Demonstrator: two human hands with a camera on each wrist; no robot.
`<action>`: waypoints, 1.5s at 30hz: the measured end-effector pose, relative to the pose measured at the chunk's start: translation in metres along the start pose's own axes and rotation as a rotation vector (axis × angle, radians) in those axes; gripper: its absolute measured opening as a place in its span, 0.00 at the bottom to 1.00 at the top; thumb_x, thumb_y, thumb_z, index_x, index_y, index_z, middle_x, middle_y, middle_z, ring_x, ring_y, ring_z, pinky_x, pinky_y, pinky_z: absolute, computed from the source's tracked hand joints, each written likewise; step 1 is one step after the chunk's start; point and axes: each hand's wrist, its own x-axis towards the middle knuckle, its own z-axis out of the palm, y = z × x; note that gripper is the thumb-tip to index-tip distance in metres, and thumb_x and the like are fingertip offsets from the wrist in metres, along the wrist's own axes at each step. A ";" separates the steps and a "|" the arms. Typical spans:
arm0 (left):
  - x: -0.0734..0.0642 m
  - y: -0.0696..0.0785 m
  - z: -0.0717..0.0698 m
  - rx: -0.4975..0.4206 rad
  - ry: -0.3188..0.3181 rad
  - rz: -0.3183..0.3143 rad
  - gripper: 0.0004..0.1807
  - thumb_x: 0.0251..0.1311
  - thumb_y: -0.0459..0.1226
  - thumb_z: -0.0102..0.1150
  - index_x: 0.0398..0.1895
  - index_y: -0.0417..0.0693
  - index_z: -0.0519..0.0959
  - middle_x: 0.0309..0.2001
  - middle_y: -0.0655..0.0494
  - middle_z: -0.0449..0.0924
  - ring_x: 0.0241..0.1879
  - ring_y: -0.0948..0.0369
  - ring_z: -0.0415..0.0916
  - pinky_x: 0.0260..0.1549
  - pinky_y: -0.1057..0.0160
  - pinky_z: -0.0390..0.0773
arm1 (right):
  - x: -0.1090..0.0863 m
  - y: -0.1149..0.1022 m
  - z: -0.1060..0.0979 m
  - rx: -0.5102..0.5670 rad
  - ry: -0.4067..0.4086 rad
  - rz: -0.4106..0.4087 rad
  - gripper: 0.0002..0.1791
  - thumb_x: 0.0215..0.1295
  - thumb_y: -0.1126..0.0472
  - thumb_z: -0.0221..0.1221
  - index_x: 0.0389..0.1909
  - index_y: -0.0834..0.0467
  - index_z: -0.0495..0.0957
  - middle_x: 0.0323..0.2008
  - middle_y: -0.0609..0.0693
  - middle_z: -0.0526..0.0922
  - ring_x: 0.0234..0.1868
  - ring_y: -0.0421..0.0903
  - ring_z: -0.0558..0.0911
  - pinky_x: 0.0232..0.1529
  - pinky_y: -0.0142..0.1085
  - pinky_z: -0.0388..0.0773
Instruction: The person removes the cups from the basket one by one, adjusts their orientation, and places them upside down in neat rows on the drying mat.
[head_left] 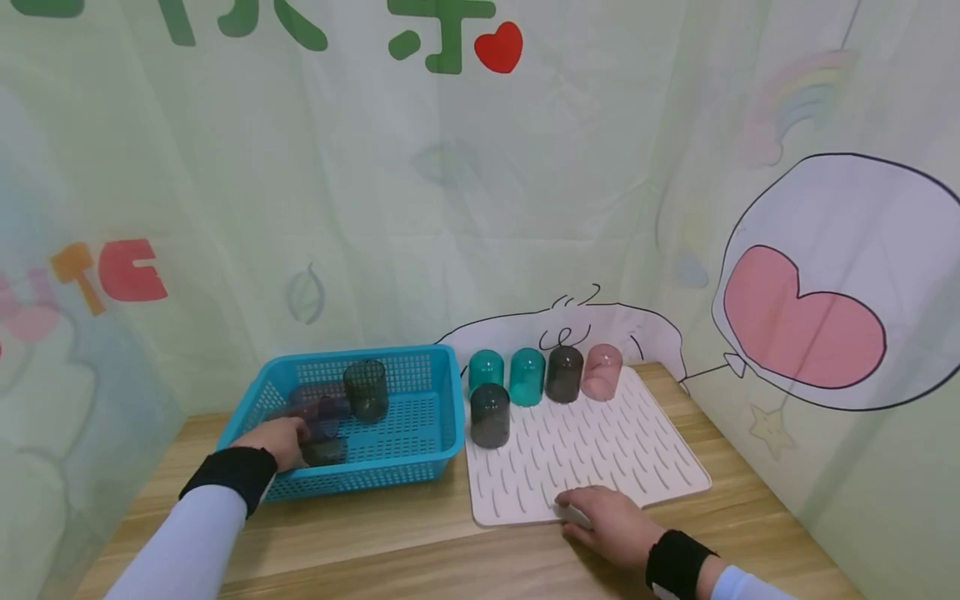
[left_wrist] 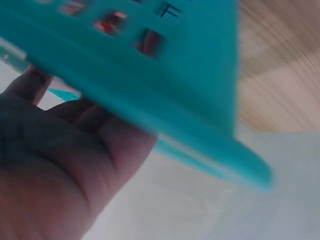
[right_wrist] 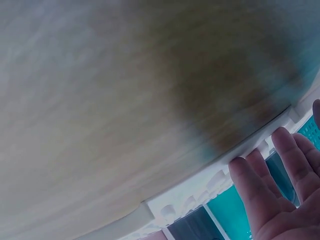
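My left hand (head_left: 273, 442) reaches over the near left rim of a blue plastic basket (head_left: 442, 462), fingers down among the cups inside. Close to them are a purplish cup (head_left: 330, 396) lying at the back and a dark cup (head_left: 324, 451) by the front wall. The left wrist view has the palm below the basket rim (left_wrist: 125, 107), the fingertips largely hidden; a grip cannot be made out. A dark cup (head_left: 366, 392) stands further right in the basket. My right hand (head_left: 611, 525) rests its extended fingers at the front edge of a pale ridged mat (head_left: 592, 450).
On the mat, upside-down cups form a back row: a teal cup (head_left: 486, 367), another teal cup (head_left: 527, 379), a dark cup (head_left: 564, 375) and a pink cup (head_left: 602, 372). A dark grey cup (head_left: 491, 417) sits in front. Behind the wooden table (head_left: 405, 542) hangs a printed curtain (head_left: 360, 208).
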 end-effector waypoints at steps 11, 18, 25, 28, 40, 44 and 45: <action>0.005 0.037 0.012 0.067 0.049 0.076 0.19 0.50 0.29 0.64 0.48 0.37 0.80 0.46 0.38 0.81 0.46 0.42 0.74 0.45 0.42 0.77 | -0.002 -0.001 0.003 0.010 0.012 -0.008 0.18 0.65 0.51 0.59 0.54 0.52 0.75 0.51 0.46 0.80 0.53 0.42 0.75 0.54 0.48 0.75; 0.005 0.045 0.009 0.141 0.018 0.074 0.19 0.53 0.26 0.56 0.51 0.39 0.79 0.48 0.35 0.79 0.48 0.40 0.73 0.46 0.39 0.76 | -0.002 0.002 0.005 -0.005 0.024 -0.006 0.19 0.64 0.51 0.59 0.54 0.51 0.75 0.50 0.45 0.80 0.52 0.42 0.75 0.53 0.47 0.76; 0.006 0.048 0.011 0.217 0.015 0.066 0.18 0.57 0.27 0.55 0.52 0.41 0.79 0.47 0.31 0.77 0.47 0.37 0.71 0.44 0.36 0.75 | -0.003 0.002 0.008 0.001 0.029 -0.015 0.18 0.64 0.50 0.59 0.54 0.49 0.74 0.50 0.44 0.80 0.52 0.41 0.74 0.53 0.46 0.75; 0.009 0.047 0.012 0.217 0.020 0.072 0.18 0.57 0.27 0.54 0.52 0.41 0.79 0.47 0.31 0.77 0.47 0.37 0.71 0.44 0.35 0.75 | -0.003 0.002 0.008 -0.006 0.043 -0.018 0.18 0.64 0.51 0.59 0.54 0.49 0.74 0.50 0.44 0.80 0.52 0.41 0.75 0.53 0.46 0.76; 0.012 0.030 0.019 0.098 0.068 0.147 0.23 0.47 0.33 0.68 0.50 0.42 0.80 0.48 0.33 0.77 0.48 0.41 0.72 0.46 0.41 0.77 | -0.003 0.002 0.007 -0.030 0.044 -0.024 0.19 0.63 0.51 0.60 0.54 0.50 0.74 0.51 0.44 0.80 0.53 0.41 0.74 0.53 0.45 0.76; 0.011 0.032 0.015 0.082 0.085 0.157 0.27 0.44 0.39 0.73 0.50 0.42 0.80 0.48 0.34 0.75 0.48 0.41 0.71 0.48 0.41 0.76 | -0.004 0.000 0.006 -0.041 0.056 -0.032 0.19 0.63 0.51 0.61 0.54 0.51 0.74 0.50 0.44 0.80 0.53 0.41 0.75 0.53 0.45 0.76; 0.010 0.033 0.014 0.076 0.091 0.153 0.28 0.43 0.41 0.74 0.50 0.42 0.80 0.47 0.35 0.75 0.47 0.42 0.71 0.47 0.41 0.76 | -0.004 -0.001 0.006 -0.045 0.062 -0.036 0.19 0.63 0.51 0.61 0.54 0.51 0.75 0.50 0.45 0.80 0.52 0.42 0.75 0.53 0.45 0.76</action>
